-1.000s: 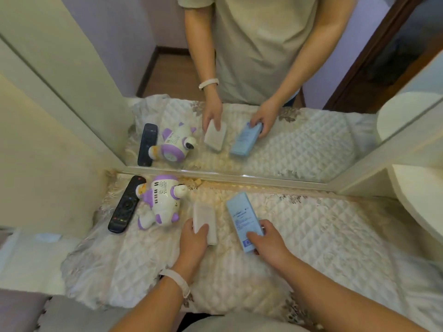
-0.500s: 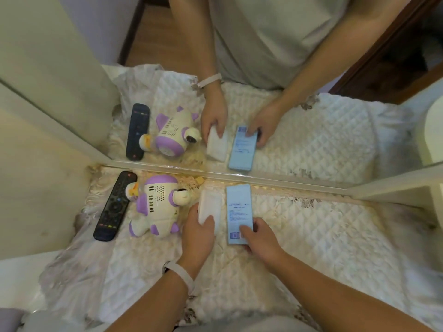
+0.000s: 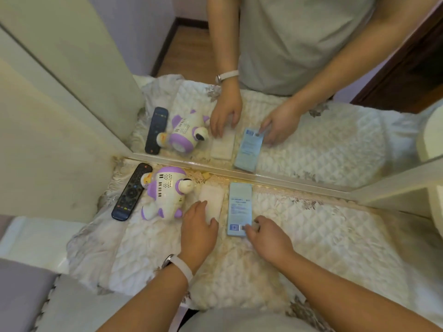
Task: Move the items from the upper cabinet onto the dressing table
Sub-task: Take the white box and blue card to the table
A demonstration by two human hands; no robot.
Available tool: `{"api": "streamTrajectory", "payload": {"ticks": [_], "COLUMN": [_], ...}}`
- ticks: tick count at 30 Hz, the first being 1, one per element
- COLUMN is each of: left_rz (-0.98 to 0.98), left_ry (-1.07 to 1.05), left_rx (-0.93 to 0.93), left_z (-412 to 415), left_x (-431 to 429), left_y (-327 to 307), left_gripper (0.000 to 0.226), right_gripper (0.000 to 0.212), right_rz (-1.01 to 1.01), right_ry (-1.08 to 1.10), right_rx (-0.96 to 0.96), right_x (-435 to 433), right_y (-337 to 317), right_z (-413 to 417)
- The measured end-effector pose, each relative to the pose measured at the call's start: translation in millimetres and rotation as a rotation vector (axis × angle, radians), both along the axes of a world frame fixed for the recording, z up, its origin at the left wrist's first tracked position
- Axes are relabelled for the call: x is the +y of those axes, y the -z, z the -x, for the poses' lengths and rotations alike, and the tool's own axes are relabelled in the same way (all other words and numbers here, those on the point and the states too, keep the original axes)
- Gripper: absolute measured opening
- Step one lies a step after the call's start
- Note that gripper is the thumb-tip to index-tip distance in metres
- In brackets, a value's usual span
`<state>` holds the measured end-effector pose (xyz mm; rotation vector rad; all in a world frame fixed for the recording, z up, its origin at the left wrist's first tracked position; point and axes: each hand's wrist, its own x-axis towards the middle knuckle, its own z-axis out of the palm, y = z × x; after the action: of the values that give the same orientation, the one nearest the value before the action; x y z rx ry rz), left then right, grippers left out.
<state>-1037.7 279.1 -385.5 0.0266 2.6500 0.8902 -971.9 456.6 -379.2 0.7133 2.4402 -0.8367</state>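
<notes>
Along the back edge of the dressing table's quilted cover (image 3: pixel 323 236), just in front of the mirror (image 3: pixel 335 144), a white pack (image 3: pixel 212 200) and a blue box (image 3: pixel 239 207) lie flat side by side, long sides nearly touching. The left hand (image 3: pixel 197 232) holds the pack's near end, fingers pressed together along its left side and thumb on top. The right hand (image 3: pixel 268 238) pinches the box's near right corner between thumb and forefinger. Toward the back left corner lie a purple-and-white toy robot (image 3: pixel 166 194), just beside the pack, and a black remote (image 3: pixel 131 191).
</notes>
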Motion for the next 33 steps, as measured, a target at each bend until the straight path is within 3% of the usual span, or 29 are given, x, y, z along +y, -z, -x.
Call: {"api": "streamTrajectory", "payload": {"ticks": [5,10,18,27,33], "left_rz": [0.002,0.189,0.414,0.672,0.757], "left_ry": [0.029,0.113,0.103,-0.162,-0.334], "left_rx": [0.116,0.334,0.598,0.532,0.512], "left_z": [-27.9,-57.6,-123.9,-233.4,-310.0], "left_x": [-1.4,-7.4,-53.6,-129.3,-173.2], "left_y": [-32.8,-69.7,-123.6,-178.7,-197.6], "left_gripper": [0.049,0.055,0.044,0.046,0.046], "right_gripper": [0.047,0.051,0.050,0.041,0.047], "right_rz": [-0.086,-0.192,-0.188,-0.032,0.008], "right_ry": [-0.195,-0.467,-0.879,-1.224,-1.417], "right_rx": [0.200,0.404,0.765,1.057,1.106], "right_x": [13.4,21.9,-13.6,-105.1,-175.1], "right_y": [-22.8,-51.3,-90.3,-141.9,-174.3], "right_z": [-17.9,-21.0,-25.0,-56.1,-99.2]}}
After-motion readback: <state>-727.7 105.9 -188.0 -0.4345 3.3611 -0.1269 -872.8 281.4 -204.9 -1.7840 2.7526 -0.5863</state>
